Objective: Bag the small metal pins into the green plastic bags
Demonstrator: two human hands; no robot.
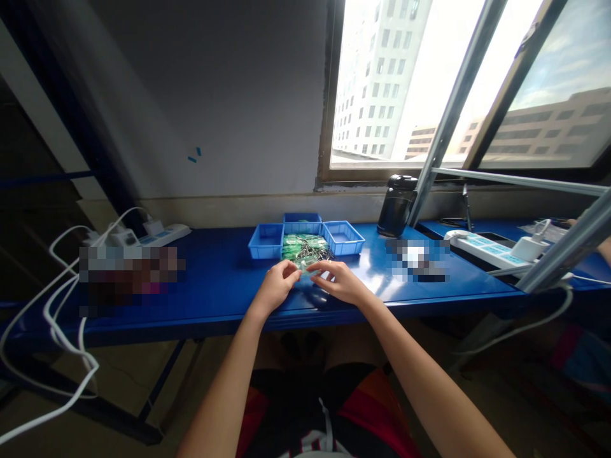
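Observation:
At the front edge of the blue table, my left hand [278,284] pinches a small clear greenish plastic bag [305,263] between thumb and fingertips. My right hand [340,281] faces it from the other side, its curved thumb and finger closed at the bag's right edge. What the bag holds is too small to make out. Just beyond my fingers lie green plastic packets [298,245] and a heap of thin dark metal pieces [319,250]. Three blue plastic bins surround them: a left bin [266,252], a back bin [302,218] and a right bin [351,247].
A black flask [397,207] stands by the window, near a metal post [453,95]. Power strips lie at the right [496,253] and left [167,234], with white cables [52,318] hanging over the left edge. Blurred items lie on both sides of the blue table [214,286].

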